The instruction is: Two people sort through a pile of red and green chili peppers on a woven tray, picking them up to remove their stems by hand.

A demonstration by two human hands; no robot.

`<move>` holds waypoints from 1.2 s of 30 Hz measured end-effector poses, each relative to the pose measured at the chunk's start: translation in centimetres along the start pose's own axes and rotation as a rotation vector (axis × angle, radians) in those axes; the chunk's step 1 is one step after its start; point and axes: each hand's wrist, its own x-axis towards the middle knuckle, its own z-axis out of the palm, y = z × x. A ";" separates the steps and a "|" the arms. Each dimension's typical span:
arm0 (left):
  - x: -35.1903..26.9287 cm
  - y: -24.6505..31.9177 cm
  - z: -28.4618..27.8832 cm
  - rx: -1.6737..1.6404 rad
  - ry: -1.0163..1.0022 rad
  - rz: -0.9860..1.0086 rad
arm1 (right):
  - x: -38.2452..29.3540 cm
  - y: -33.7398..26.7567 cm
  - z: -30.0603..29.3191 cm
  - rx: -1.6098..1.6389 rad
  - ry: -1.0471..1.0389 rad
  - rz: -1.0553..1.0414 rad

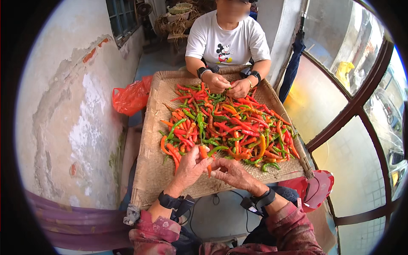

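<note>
An orange-red chili pepper [203, 151] points downward between my two hands, its stem end up. My left hand [190, 165] pinches it between thumb and fingers. My right hand [232, 172] has its fingertips at the lower part of the same pepper; whether they grip it cannot be told. Beyond them a heap of red, orange and green chili peppers [242, 124] lies on a rectangular woven bamboo tray [149, 172]. Both wrists wear black straps with small devices.
Across the tray, a person in a white T-shirt [204, 35] holds both hands over the far peppers. A red plastic bag [130, 98] hangs at the tray's left, beside a worn wall. At right are a red bag [318, 188], a folded umbrella [292, 63] and framed windows.
</note>
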 end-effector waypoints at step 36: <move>2.8 -4.1 -3.9 1.063 0.172 -0.213 | 0.5 0.6 -0.8 0.119 -0.049 0.067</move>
